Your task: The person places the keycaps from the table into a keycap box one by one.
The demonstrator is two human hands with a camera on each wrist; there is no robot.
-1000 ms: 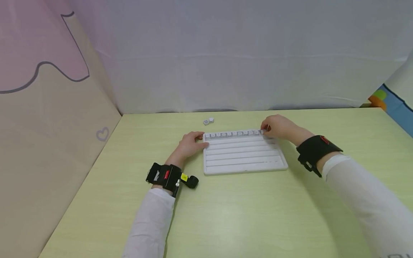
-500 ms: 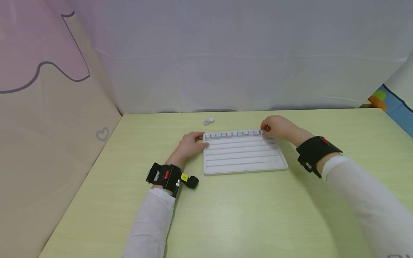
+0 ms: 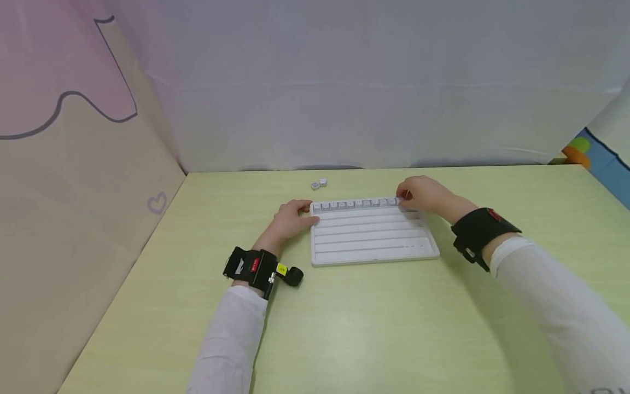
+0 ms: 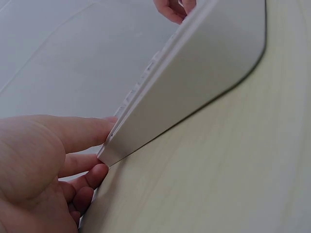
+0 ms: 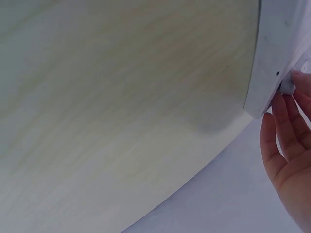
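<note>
A white grooved tray (image 3: 374,246) lies on the yellow-green table. A row of white keycaps (image 3: 354,205) fills its far groove. My left hand (image 3: 290,219) rests against the tray's far left corner, with straight fingers (image 4: 77,136) touching the tray's edge (image 4: 194,82). My right hand (image 3: 423,197) is at the right end of the row. Its fingertips pinch a small white keycap (image 5: 287,87) at the tray's corner (image 5: 269,68).
Two loose keycaps (image 3: 319,184) lie on the table behind the tray, near the back curtain. A patterned panel stands along the left side. The table edge runs close to the right, by a blue and orange object (image 3: 583,150).
</note>
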